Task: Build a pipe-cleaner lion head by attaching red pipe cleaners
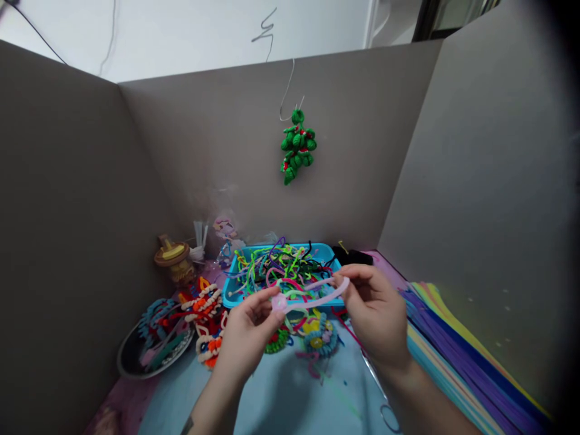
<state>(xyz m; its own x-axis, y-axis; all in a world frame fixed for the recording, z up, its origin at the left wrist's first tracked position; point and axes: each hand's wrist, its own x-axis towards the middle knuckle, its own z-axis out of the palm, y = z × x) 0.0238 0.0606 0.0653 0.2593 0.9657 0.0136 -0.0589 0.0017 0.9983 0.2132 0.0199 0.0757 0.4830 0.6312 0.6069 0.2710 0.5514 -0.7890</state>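
The pale blue surface (249, 399) spreads below. Above it, the left hand (249, 326) pinches the rounded end of a pink fuzzy loop (312, 303) and the right hand (376, 308) its other end. Scissors (375, 374) lie partly behind the right forearm; strips (457, 350) fan out rightward, a bowl (121, 359) sits left. The loop partly hides the blue tray (229, 296). Grey panels (353, 169) enclose three sides; a green ornament (296, 142) hangs before a white wall (190, 36).

Looks fuzzy and matt along the pink stem (319, 301), smooth and plastic on the blue tray (229, 296), shiny and metallic on the scissors (375, 376). Appears flat and matt on the grey partition (203, 151), rough, perhaps chenille, on the distant green ornament (298, 143).
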